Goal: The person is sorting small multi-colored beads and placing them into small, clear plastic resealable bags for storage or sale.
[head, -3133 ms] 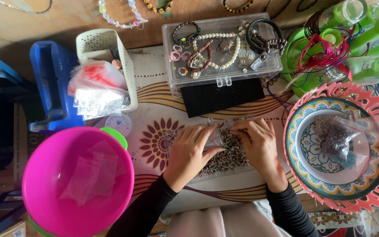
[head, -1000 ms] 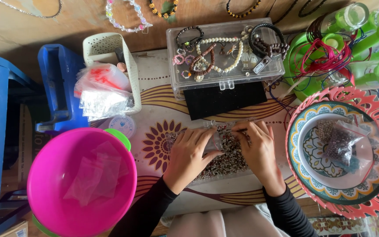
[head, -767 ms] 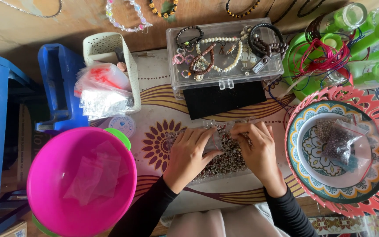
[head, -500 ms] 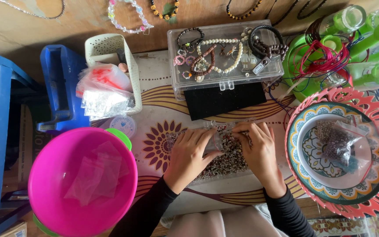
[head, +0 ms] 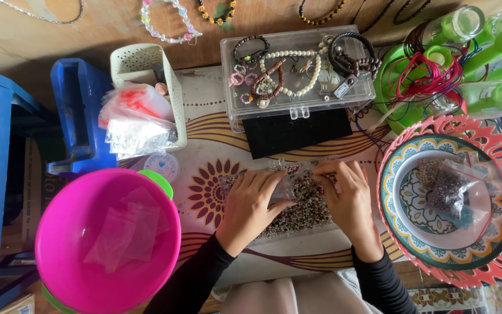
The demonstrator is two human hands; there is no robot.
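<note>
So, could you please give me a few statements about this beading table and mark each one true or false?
1. Both hands, left hand and right hand, rest on a clear bag of beads. True.
2. The pink bowl is full of beads. False: it holds only a few empty clear bags.
3. The clear box near the wall holds bracelets. True.
4. The patterned plate is at the person's left. False: it lies to the right, with a bag of dark beads on it.
5. A black pad lies between the box and the hands. True.
</note>
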